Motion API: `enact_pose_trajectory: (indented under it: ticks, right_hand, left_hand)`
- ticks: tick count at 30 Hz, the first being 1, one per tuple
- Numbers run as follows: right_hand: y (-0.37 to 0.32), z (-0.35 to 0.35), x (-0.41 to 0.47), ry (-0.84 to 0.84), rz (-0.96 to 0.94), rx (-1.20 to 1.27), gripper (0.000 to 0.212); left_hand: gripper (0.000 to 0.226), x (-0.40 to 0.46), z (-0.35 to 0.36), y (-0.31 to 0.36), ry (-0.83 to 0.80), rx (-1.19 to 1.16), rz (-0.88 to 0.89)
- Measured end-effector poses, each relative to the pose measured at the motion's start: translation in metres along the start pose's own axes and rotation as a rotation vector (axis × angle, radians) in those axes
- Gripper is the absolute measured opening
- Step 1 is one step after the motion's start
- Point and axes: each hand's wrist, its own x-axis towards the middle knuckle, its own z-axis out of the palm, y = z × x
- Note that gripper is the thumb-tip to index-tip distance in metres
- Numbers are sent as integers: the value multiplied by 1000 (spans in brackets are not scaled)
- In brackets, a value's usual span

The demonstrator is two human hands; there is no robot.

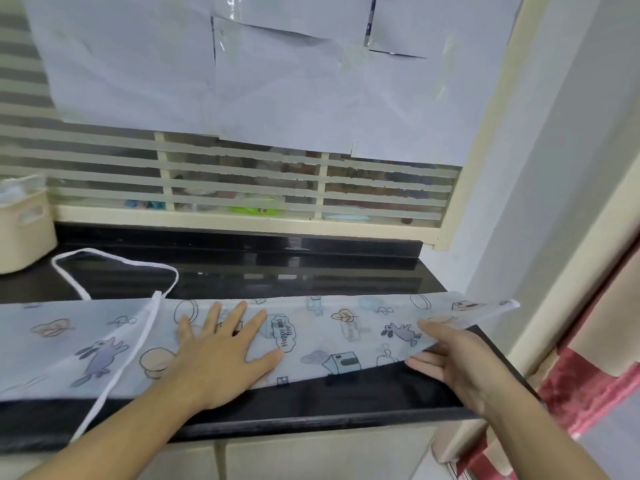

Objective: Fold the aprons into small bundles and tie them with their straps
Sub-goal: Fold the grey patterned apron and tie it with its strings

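The apron [332,327] is laid out lengthwise across the black countertop [346,268], folded into a long band that runs from the left edge of the view almost to the wall on the right. It is pale, thin and printed with cartoon rabbits, leaves, little houses and a speech bubble reading "Happy and free". The left hand [221,351] is pressed flat on the middle of the band, palm down, fingers straight and spread wide, thumb stretched out to the right along the cloth. The right hand [450,358] is set at the apron's near edge towards its right end: the thumb lies on top of the fabric, the fingers are tucked beneath it, and the edge is pinched and lifted clear of the counter (a dark gap shows under the raised cloth). A white strap [114,375] is seen trailing from the top of the band down across the fabric and over the counter's front edge. A second length of strap, the neck loop [114,261], is curled on the bare counter behind the apron, to the left. A cream basket [24,233] with a handle slot is parked at the far left. Sheets of white paper [242,71] are fixed over the louvred window [277,181] behind the counter.
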Motion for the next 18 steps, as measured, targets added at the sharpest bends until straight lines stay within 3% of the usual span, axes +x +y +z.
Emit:
enact_pose_trajectory:
  ticks: [3, 7, 14, 18]
  right_hand:
    - [9, 43, -2, -62, -23, -72, 25]
    - [17, 75, -1, 37, -68, -154, 36]
    - [8, 43, -9, 225, -129, -11, 41]
    - [-8, 38, -24, 379, -254, -130, 46]
  left_hand:
    - [95, -1, -1, 1, -3, -8, -3]
    - [102, -2, -1, 1, -17, -18, -2]
    - [104, -3, -8, 23, -43, -69, 12]
    - [105, -3, -6, 46, -32, -114, 54]
